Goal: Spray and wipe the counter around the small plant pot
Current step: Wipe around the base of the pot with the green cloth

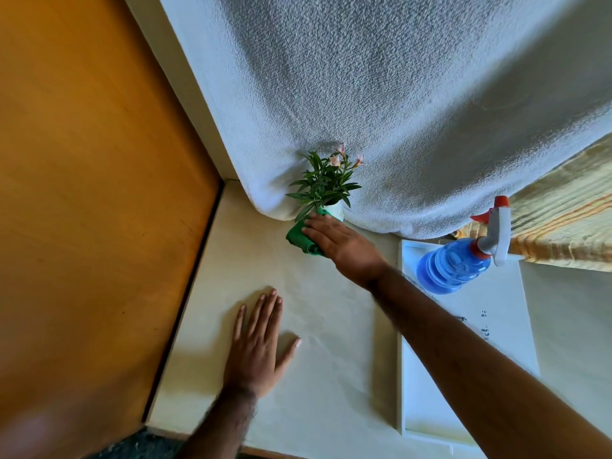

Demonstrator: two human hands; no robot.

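Note:
A small white plant pot (337, 211) with green leaves and pink flowers stands at the back of the pale counter (318, 376), against the textured wall. My right hand (341, 241) presses flat on a green cloth (299, 238) right in front of the pot, touching its base. Nearer to me, my left hand (256, 346) lies flat on the counter with fingers spread and nothing in it. A blue spray bottle (450, 265) with a white and red trigger head stands to the right, apart from both hands.
A white tray (463, 409) lies on the right of the counter, with the spray bottle at its far end. An orange wooden panel (92, 210) borders the counter on the left. A striped yellow fabric (563, 226) sits at the back right.

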